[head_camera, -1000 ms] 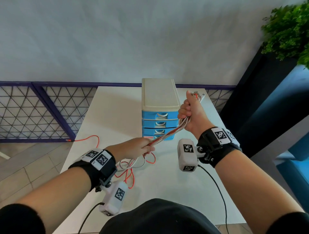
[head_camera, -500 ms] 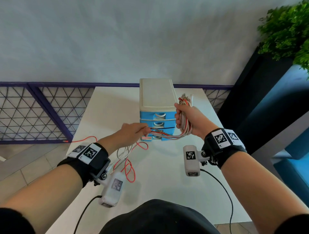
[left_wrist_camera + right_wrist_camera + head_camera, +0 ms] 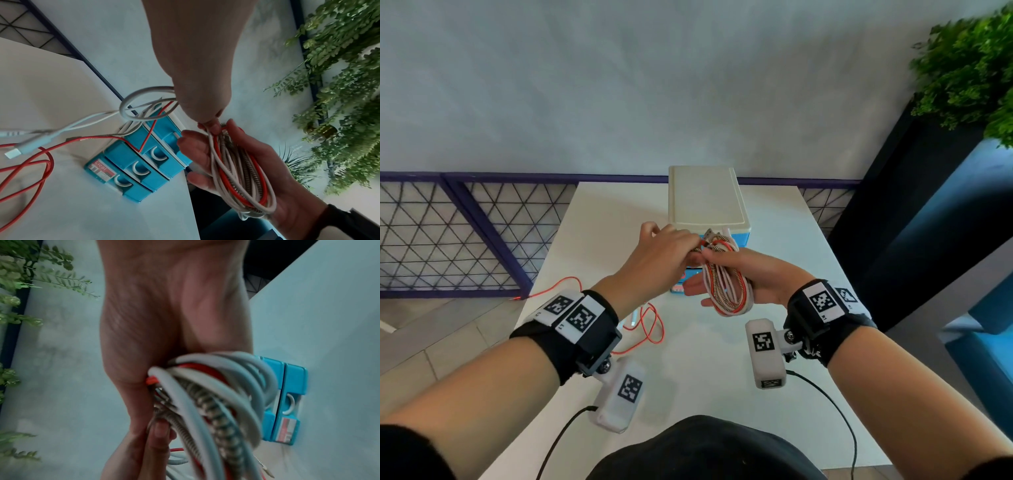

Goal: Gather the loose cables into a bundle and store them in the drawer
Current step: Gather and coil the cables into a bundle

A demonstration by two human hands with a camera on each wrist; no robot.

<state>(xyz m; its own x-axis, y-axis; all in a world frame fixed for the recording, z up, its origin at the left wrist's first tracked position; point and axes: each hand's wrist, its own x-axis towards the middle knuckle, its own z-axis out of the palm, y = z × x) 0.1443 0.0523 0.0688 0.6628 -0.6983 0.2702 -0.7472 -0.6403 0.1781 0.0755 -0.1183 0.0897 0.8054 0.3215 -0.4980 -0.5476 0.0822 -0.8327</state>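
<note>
A coil of white, red and braided cables (image 3: 727, 291) lies across my right hand (image 3: 762, 275), whose thumb pins its top end. My left hand (image 3: 681, 248) pinches strands at that same top end, just in front of the drawer unit (image 3: 705, 202). In the left wrist view the cable coil (image 3: 240, 175) fills the right hand's (image 3: 202, 160) palm, and loops run out of the left hand (image 3: 205, 113). Loose tails, a red cable (image 3: 30, 170) and a white plug end (image 3: 24, 146), trail on the table. The blue drawers (image 3: 139, 170) are all closed.
The white table (image 3: 722, 377) is narrow, and the red cable tail (image 3: 650, 325) hangs over its left edge. A purple mesh railing (image 3: 465, 240) runs behind it. To the right are a dark panel (image 3: 893, 222) and a green plant (image 3: 969, 68).
My right hand came down and turned palm up with the coil. The left hand travelled up and right to the coil's top, bringing more cable; the tails on the table shortened.
</note>
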